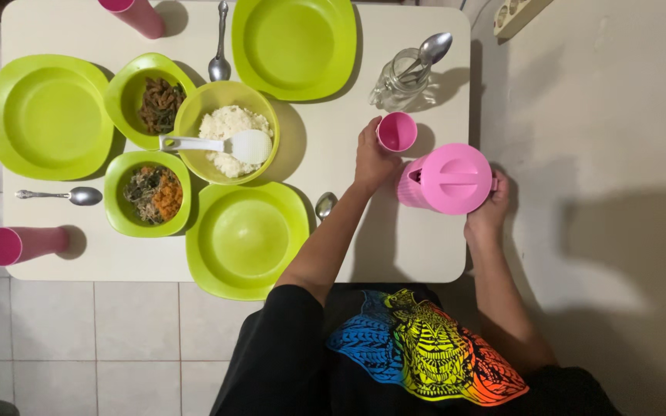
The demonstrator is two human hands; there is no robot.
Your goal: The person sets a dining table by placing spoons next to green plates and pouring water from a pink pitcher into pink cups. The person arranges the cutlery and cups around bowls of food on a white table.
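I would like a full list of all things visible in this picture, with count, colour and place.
table: 1, white, centre
plates: 3, green, left, top, near edge
bowls: 3, green, with rice, dark vegetables, mixed food
rice scoop: 1, white, in rice bowl
spoons: 3, metal, on table
glass jar: 1, clear, holding a spoon, top right
cups: 3, pink, top, left, centre
pitcher: 1, pink, right edge
left hand: on centre cup
right hand: on pitcher handle
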